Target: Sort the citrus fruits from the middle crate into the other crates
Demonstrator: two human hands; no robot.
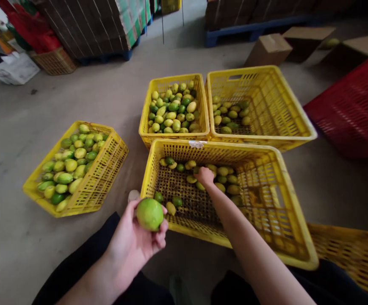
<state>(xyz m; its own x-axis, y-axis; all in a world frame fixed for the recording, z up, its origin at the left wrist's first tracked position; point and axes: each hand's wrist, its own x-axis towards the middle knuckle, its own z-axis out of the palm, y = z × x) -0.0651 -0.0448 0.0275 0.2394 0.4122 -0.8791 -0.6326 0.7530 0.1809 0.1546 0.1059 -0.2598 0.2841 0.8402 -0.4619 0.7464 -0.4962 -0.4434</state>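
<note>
A green lemon (150, 214) rests in my left hand (136, 237), its fingers curled round the fruit in front of the near yellow crate's left corner. My right hand (205, 176) reaches down into that near crate (266, 199), among several green and yellow lemons (233, 189). Its fingers are bunched together over the fruit, and whatever they may grip is too small to make out. More lemons lie at the crate's left side, among them a yellow one (170, 208).
Beyond stand a yellow crate full of lemons (175, 136) and another partly filled one (260, 137). A tilted, full yellow crate (107, 182) sits at left. At right are a red crate (352, 101) and cardboard boxes (269, 48). Stacked pallets (231, 36) stand at the back.
</note>
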